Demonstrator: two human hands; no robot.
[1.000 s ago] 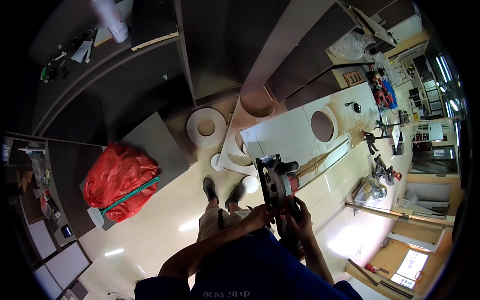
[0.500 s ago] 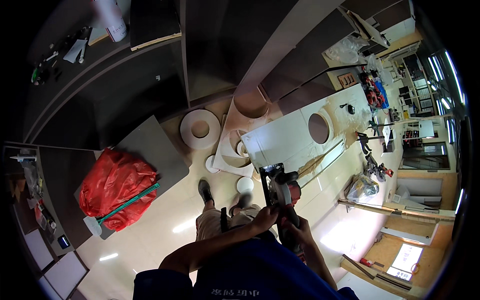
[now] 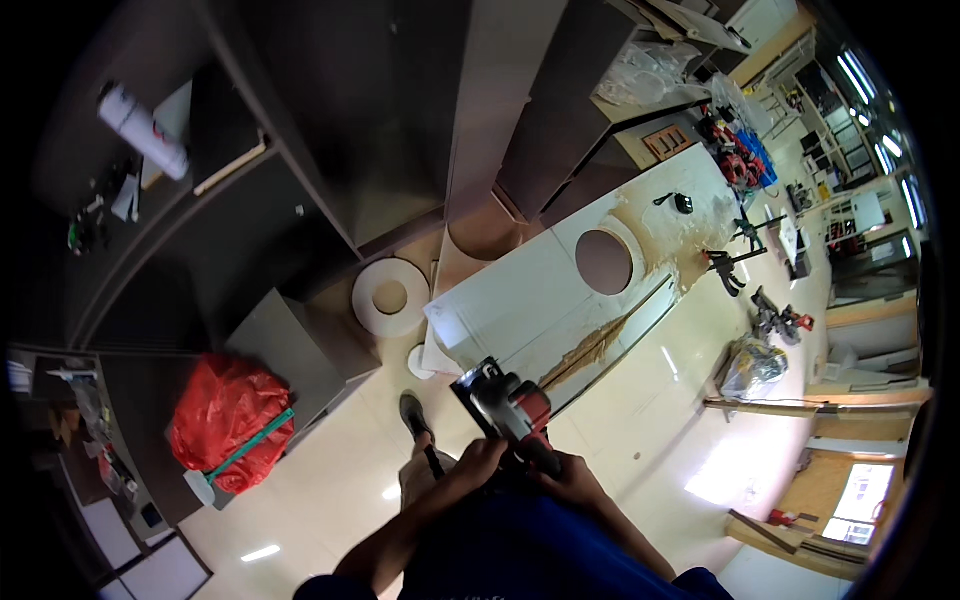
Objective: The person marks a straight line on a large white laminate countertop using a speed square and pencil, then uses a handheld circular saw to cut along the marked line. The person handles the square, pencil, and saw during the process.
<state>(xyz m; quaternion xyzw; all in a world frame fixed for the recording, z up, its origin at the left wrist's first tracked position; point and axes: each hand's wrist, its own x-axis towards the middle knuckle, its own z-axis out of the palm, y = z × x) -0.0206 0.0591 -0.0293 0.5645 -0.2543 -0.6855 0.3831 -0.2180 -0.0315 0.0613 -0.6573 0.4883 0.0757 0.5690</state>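
Note:
A circular saw (image 3: pixel 522 404), black and red with a metal base plate, is held in front of my body. My right hand (image 3: pixel 574 481) is wrapped round its rear handle. Against the saw's near left side, my left hand (image 3: pixel 476 466) is closed; its fingertips are partly hidden there. Just beyond the saw lies a long white board (image 3: pixel 500 300) with a round hole cut through it and sawdust on its surface. The saw is by the board's near end; whether they touch I cannot tell. A black tape measure (image 3: pixel 684 203) rests toward the board's far end.
Black clamps (image 3: pixel 728 272) stand along the board's far right side. A pale wooden ring (image 3: pixel 366 312) lies on the floor left of the board. Farther left are a red plastic bag (image 3: pixel 222 405) and dark cabinets (image 3: pixel 340 130). A clear bag (image 3: pixel 752 368) sits on the right.
The view has swung round, and the saw has turned and tilted in my hands, staying near the board's near end. Both hands are still on it. My feet have shifted.

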